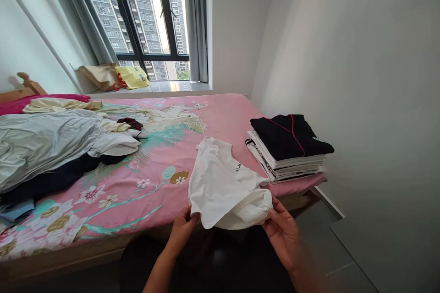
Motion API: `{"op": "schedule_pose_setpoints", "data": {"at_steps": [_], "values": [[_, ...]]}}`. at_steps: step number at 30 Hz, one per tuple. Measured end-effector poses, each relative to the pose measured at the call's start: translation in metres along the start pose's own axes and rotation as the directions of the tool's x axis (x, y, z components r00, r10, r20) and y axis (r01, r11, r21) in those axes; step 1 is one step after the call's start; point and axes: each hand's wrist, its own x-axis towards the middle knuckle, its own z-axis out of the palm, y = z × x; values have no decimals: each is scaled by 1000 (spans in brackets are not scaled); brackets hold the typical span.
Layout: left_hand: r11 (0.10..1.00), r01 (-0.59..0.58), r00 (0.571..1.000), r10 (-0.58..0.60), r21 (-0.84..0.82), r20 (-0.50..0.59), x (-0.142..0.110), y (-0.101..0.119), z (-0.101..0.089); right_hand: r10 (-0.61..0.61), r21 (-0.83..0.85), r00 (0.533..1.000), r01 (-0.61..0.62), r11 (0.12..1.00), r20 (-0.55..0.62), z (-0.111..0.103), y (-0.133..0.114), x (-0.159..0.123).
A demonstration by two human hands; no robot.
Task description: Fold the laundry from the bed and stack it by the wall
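The work surface is a bed (225, 107) with a pink sheet carrying floral and bird motifs in white, teal and brown; it extends from the left edge of the frame to right of centre. A window (139, 55) with dark framing occupies the upper left, with high-rise buildings (137, 0) visible through the panes. A grey curtain (196, 23) hangs at its right side. On the sill (168, 86) rest a brown paper bag (101, 77) and a yellow bag (134, 78). A plain pale wall (364, 82) fills the right of the frame; grey floor (332, 242) shows at lower right.

A loose heap of clothes (51, 139) lies at the left of the frame. A stack of folded garments (299, 170) stands at the right corner of the bed, topped by a black garment (283, 135) with red piping.

The white garment (218, 178) is located at lower centre, its upper part lying on the sheet and its lower part at the near edge of the bed. The fabric is plain, lightly creased, with small dark lettering near the right side; the lower right portion is bunched.

The left hand (184, 229) pinches the lower left corner between its fingers. The right hand (282, 229) grips the lower right edge, fingers closed on the cloth.
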Motion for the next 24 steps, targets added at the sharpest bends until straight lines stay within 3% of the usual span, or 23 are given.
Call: {"op": "schedule_pose_setpoints", "data": {"at_steps": [2,6,8,11,15,17,19,20,22,24], "values": [[999,-31,993,32,11,-118,-1,-2,0,1,16,1000,-1,1000,-6,-1,-2,1],[994,-80,927,45,-77,-372,-1,9,-11,-2,-7,999,1,1000,-36,-3,-9,1],[976,-73,925,-11,-206,-381,-2,20,-15,-1,-24,999,0,1000,-40,-2,-11,0],[949,-41,953,-57,-312,-299,-5,36,-14,-2,-49,1000,1,999,-18,1,-10,-3],[969,-47,988,9,-243,-155,-7,49,-9,-10,-130,1000,13,991,26,4,-12,-3],[980,-117,974,81,-163,-211,-4,62,-18,-75,-228,997,75,971,7,2,-27,2],[970,-233,911,191,-75,-366,-3,87,-40,-242,-416,968,196,888,-60,0,-56,9],[955,-295,858,251,-31,-449,-3,105,-53,-364,-532,927,265,804,-90,2,-76,11],[925,-377,732,333,54,-595,-8,149,-80,-597,-758,799,349,551,-66,12,-120,13],[869,-471,624,449,151,-640,-18,199,-98,-734,-879,675,393,272,75,32,-163,13]]}}
